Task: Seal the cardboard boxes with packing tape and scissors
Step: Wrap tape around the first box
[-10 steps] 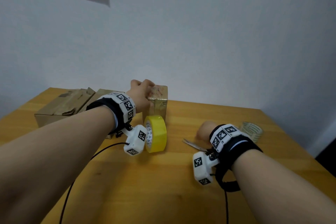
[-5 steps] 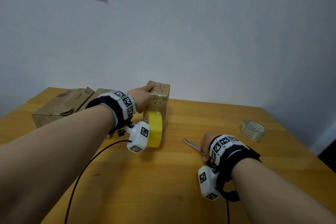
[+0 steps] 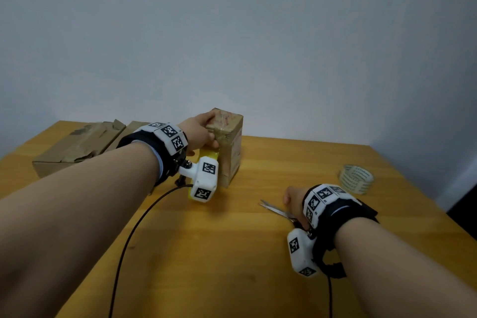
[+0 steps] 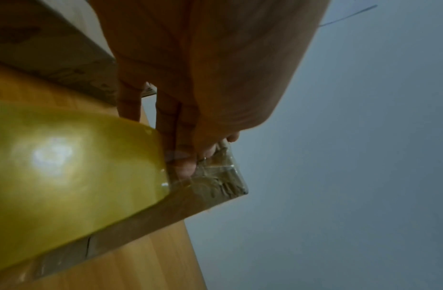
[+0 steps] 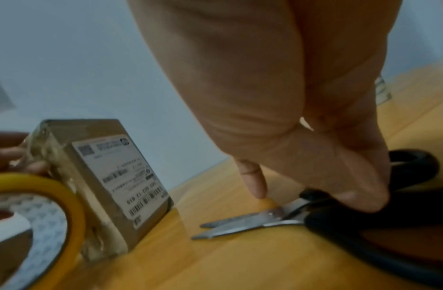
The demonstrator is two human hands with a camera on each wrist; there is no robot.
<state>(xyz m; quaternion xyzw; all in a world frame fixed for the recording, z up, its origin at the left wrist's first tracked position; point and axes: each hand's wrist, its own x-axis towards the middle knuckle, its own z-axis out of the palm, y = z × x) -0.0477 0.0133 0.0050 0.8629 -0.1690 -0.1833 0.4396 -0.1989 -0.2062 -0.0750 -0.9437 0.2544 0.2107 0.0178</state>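
Standing upright on the wooden table (image 3: 232,253), the small cardboard box (image 3: 232,147) is gripped near its top by the left hand (image 3: 198,134); the fingers (image 4: 175,137) are laid against the taped upper face with the thumb on the near side. The yellow tape roll (image 5: 53,200) is seen on edge directly below that hand, touching the box's side. A printed label (image 5: 121,178) is carried on the box face turned toward the right hand. The right hand (image 3: 294,201) is lowered onto the scissors (image 5: 265,219), which lie flat on the table; its fingers are curled over the black handles, blades slightly parted and pointed toward the box. The two hands are held well apart. A clear tape roll (image 3: 356,178) is noted beyond the right hand. Flattened cardboard boxes (image 3: 77,147) are recorded beyond the left forearm
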